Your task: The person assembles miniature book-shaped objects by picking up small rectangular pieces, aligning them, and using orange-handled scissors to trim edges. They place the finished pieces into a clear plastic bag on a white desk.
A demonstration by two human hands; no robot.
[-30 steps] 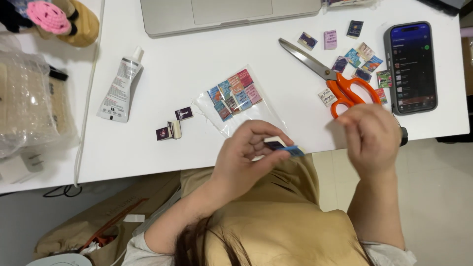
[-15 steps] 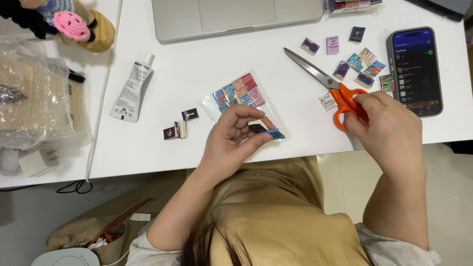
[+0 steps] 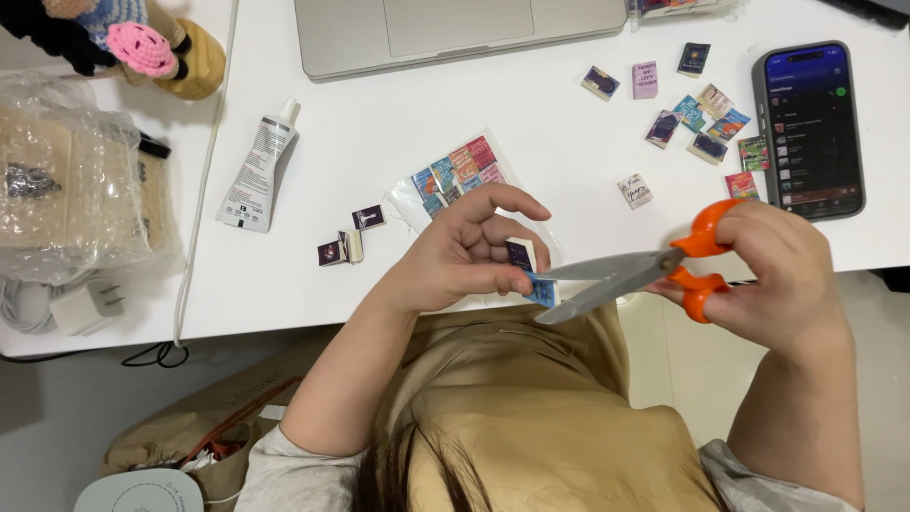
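Seen from above, a person sits at a white table (image 3: 569,142). The left hand (image 3: 464,256) pinches a tiny printed paper strip (image 3: 533,275) between thumb and fingertips, just off the table's near edge at 6 o'clock. The right hand (image 3: 773,275) has its fingers through the orange handles of a pair of scissors (image 3: 626,270), whose blades are parted around the strip's right end. The strip looks feather-light, thin and floppy, easily creased or torn; it is best held close beside the cut line. At 12 o'clock of the left hand lies a clear bag of printed sheets (image 3: 460,171). A glue tube (image 3: 254,171) lies at 10 o'clock, and a phone (image 3: 810,128) at 2 o'clock.
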